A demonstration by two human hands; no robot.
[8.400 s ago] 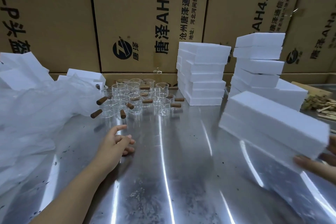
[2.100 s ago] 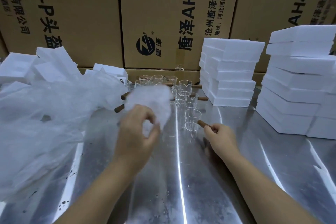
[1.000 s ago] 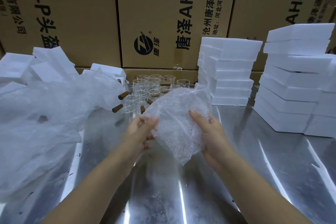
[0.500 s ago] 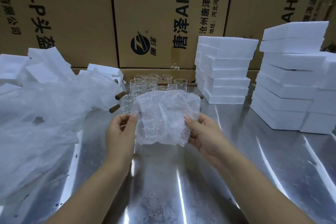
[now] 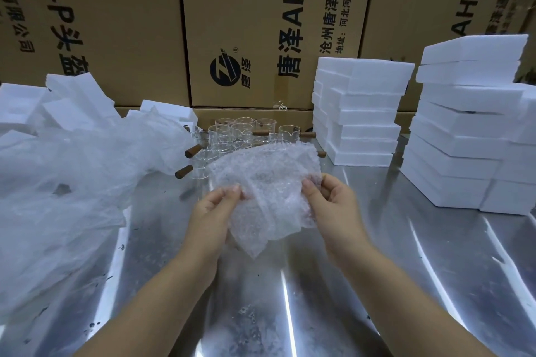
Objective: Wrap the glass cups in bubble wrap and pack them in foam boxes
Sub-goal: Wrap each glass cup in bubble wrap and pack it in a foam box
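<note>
The person shows as two arms and two hands. The left forearm (image 5: pixel 162 293) enters at the 7 o'clock edge and the right forearm (image 5: pixel 385 293) at 5 o'clock. Both are bare along their whole visible length, slender and smooth, and narrow toward the wrists. The left hand (image 5: pixel 213 214) and right hand (image 5: pixel 333 206) are bare to the fingertips. The left thumbnail (image 5: pixel 235 188) and right thumbnail (image 5: pixel 307 182) are short and rounded, with a pale natural sheen. Shadow darkens the inner side of each forearm, toward 6 o'clock.
</note>
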